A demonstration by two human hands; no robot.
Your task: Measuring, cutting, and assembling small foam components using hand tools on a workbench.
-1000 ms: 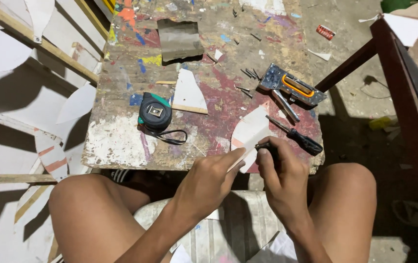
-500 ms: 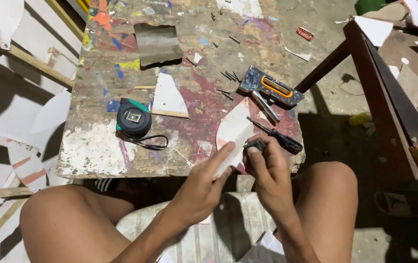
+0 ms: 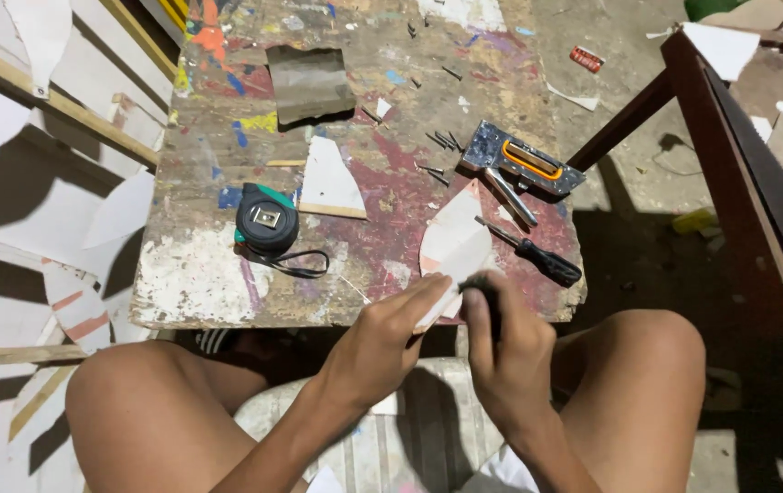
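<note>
My left hand (image 3: 382, 342) pinches the near end of a white leaf-shaped cutout (image 3: 453, 242) that lies over the near edge of a paint-stained wooden table (image 3: 199, 274). Right beside it, my right hand (image 3: 505, 347) is closed around a small dark tool (image 3: 487, 294) whose tip meets the cutout's lower edge. Both hands hover above my knees, just in front of the table edge. What kind of tool it is stays hidden by my fingers.
On the table lie a black screwdriver (image 3: 536, 256), a staple gun (image 3: 519, 164), a black tape measure (image 3: 266, 219), another white cutout (image 3: 327, 181), a brown sheet (image 3: 309, 82) and loose nails. A dark wooden frame (image 3: 738, 155) stands at right; white cutouts cover the floor at left.
The view has shifted a little over the table. My hands stay together on the cutout's near end, with the right hand now lower against its edge.
</note>
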